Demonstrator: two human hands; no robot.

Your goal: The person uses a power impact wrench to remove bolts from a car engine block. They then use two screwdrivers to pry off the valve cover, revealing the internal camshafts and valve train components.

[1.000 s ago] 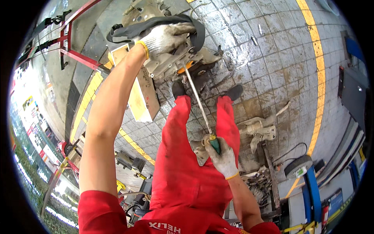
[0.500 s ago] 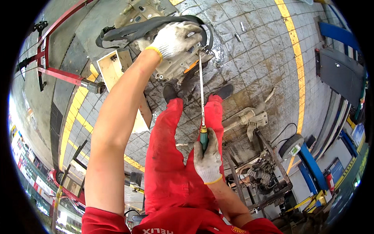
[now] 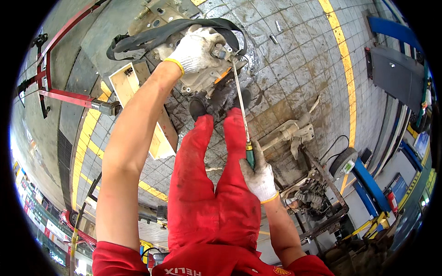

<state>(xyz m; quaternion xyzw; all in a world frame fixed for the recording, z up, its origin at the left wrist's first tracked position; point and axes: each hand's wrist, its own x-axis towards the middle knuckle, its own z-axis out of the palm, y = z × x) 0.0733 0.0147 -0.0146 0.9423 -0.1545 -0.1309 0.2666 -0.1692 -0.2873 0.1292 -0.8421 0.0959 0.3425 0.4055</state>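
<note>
Right hand [image 3: 258, 177]: fingers wrapped round long green-handled screwdriver [image 3: 243, 112] | tip: near right edge, metal casing [image 3: 199, 82] | left hand [image 3: 195, 51]: over casing, fingers curled, pinch unclear

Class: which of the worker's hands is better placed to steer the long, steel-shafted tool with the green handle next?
Probably the right white-gloved hand: it holds the tool by its green handle. The left white-gloved hand is at the grey cast-metal housing, near the tool's far end.
</note>
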